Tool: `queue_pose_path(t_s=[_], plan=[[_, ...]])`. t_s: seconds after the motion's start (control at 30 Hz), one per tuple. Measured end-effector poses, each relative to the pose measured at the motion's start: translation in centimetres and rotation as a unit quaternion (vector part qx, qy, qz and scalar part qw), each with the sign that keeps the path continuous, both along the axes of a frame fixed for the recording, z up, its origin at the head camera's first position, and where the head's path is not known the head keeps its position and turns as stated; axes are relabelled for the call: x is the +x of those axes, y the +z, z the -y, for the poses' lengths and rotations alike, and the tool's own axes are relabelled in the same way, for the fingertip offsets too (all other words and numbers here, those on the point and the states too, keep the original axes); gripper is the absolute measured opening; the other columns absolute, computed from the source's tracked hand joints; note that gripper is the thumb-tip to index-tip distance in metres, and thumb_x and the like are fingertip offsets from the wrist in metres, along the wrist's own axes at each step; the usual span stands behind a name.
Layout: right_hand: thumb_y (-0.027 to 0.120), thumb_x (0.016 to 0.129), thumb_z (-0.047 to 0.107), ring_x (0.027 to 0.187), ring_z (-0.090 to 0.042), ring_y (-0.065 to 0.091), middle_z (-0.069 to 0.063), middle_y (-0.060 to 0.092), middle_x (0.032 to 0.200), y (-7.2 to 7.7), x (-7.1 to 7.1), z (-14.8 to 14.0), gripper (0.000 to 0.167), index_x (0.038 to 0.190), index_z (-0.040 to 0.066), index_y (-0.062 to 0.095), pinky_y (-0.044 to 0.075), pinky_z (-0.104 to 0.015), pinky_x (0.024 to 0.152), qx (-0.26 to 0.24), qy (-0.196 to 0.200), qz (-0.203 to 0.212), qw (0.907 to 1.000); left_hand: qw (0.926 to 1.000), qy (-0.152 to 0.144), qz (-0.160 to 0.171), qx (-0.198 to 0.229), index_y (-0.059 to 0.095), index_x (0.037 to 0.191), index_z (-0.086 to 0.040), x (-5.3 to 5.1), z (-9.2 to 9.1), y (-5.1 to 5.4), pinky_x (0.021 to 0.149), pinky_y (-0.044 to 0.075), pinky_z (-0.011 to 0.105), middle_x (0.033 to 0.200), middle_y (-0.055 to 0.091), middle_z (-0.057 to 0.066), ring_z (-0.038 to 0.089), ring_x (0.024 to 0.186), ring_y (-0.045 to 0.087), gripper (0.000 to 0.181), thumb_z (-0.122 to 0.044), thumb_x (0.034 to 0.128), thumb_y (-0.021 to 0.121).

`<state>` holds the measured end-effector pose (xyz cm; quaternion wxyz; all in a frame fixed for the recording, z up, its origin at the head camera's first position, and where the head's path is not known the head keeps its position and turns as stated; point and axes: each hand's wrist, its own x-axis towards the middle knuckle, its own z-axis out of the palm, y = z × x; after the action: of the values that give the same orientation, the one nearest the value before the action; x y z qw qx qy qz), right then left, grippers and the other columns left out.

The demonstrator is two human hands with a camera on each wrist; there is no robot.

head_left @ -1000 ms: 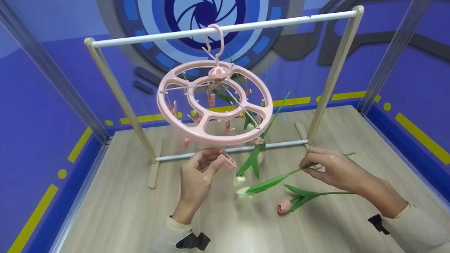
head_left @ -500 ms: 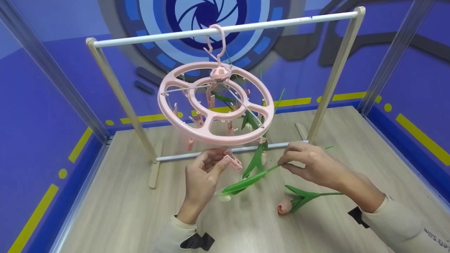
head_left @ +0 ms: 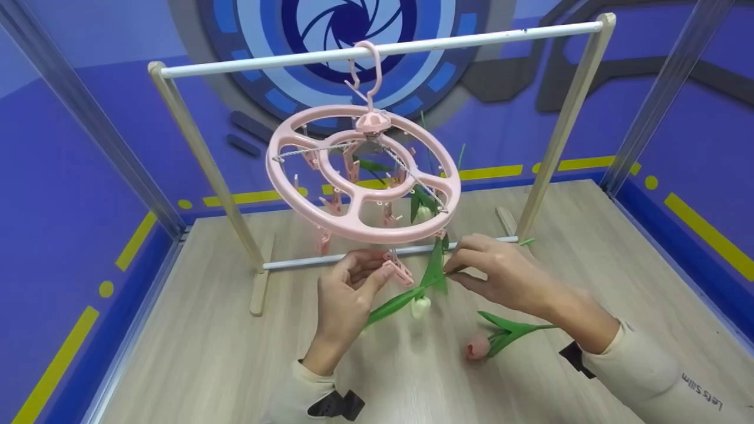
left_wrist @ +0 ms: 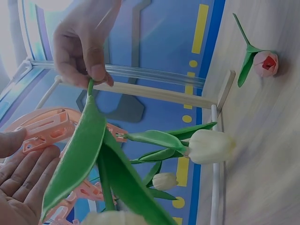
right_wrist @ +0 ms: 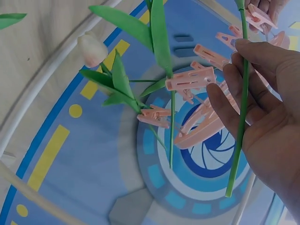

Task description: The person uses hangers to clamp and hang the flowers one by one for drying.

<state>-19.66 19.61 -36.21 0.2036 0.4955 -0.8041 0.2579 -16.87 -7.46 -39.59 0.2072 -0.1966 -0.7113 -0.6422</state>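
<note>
My left hand [head_left: 344, 303] pinches a pink clothespin [head_left: 400, 274] hanging from the front of a round pink drying hanger [head_left: 321, 222]. Thumb and fingertips of my right hand [head_left: 500, 271] grip the green stem [right_wrist: 242, 112] of an artificial tulip, its leaf [head_left: 390, 307] pointing left below the clothespin. In the left wrist view that tulip's pale flower [left_wrist: 115, 219] is cut off at the bottom edge; my left hand seems to cover it in the head view. White tulips [left_wrist: 208, 146] hang upside down from other clothespins. A pink tulip [head_left: 478, 346] lies on the table.
The hanger hooks over the white top bar [head_left: 265, 62] of a stand with wooden posts [head_left: 206, 159]. A lower white bar [head_left: 300, 263] runs behind my hands. Blue patterned walls [head_left: 695, 147] enclose the wooden table [head_left: 218, 353]. Several unused pink clothespins [head_left: 324, 240] dangle from the ring.
My right hand has moved left with the tulip, bringing its stem close to the clothespin. My left hand has shifted slightly right, still pinching the clothespin, and the hanger has turned a little.
</note>
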Motion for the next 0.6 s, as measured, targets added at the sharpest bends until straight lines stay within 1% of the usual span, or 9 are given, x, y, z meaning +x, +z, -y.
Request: queue_pose_path(t_s=[0.07, 0.2, 0.3, 0.47, 0.6], plan=[[0.088, 0.081, -0.009, 0.088, -0.016, 0.067, 0.000, 0.070, 0.099, 0.1, 0.1, 0.4, 0.030, 0.102, 0.008, 0.076, 0.063, -0.033, 0.074, 0.000, -0.003, 0.002, 1.0000, 1.0000, 0.000, 0.002, -0.001, 0.075, 0.109, 0.002, 0.0, -0.1, 0.0, 0.085, 0.064, 0.035, 0.101, 0.079, 0.004, 0.021, 0.092, 0.077, 0.019, -0.006, 0.0935, 0.082], [0.088, 0.082, -0.007, 0.095, -0.019, 0.069, -0.001, 0.073, 0.104, 0.3, 0.1, 1.3, 0.027, 0.103, 0.008, 0.077, 0.064, -0.036, 0.082, 0.001, -0.008, 0.012, 0.9999, 1.0000, -0.003, 0.004, 0.001, 0.075, 0.109, 0.002, 0.0, -0.2, 0.1, 0.084, 0.064, 0.036, 0.100, 0.079, 0.004, 0.021, 0.091, 0.077, 0.019, -0.006, 0.0934, 0.082], [0.089, 0.082, -0.007, 0.096, -0.019, 0.068, -0.002, 0.073, 0.105, 0.4, 0.1, 1.8, 0.028, 0.102, 0.008, 0.077, 0.064, -0.037, 0.083, -0.003, -0.007, 0.012, 0.9999, 1.0000, -0.009, 0.004, 0.003, 0.075, 0.109, 0.002, 0.0, -0.3, 0.2, 0.083, 0.065, 0.036, 0.099, 0.078, 0.004, 0.022, 0.090, 0.077, 0.019, -0.006, 0.0930, 0.083], [0.091, 0.077, -0.009, 0.093, -0.021, 0.068, -0.004, 0.072, 0.103, 0.2, 0.0, 2.2, 0.032, 0.100, 0.006, 0.075, 0.064, -0.038, 0.080, -0.015, 0.004, -0.013, 0.9998, 0.9999, -0.014, 0.004, 0.005, 0.075, 0.109, 0.002, 0.1, -0.4, 0.4, 0.083, 0.065, 0.035, 0.099, 0.078, 0.003, 0.022, 0.090, 0.077, 0.019, -0.006, 0.0926, 0.083], [0.091, 0.077, -0.010, 0.095, -0.022, 0.069, -0.004, 0.072, 0.104, 0.1, 0.0, 2.5, 0.032, 0.100, 0.006, 0.075, 0.064, -0.038, 0.080, -0.019, 0.006, -0.031, 0.9993, 0.9999, -0.015, 0.007, 0.003, 0.076, 0.109, 0.001, 0.1, -0.4, 0.4, 0.082, 0.065, 0.038, 0.098, 0.078, 0.003, 0.021, 0.089, 0.077, 0.020, -0.007, 0.0926, 0.084]])
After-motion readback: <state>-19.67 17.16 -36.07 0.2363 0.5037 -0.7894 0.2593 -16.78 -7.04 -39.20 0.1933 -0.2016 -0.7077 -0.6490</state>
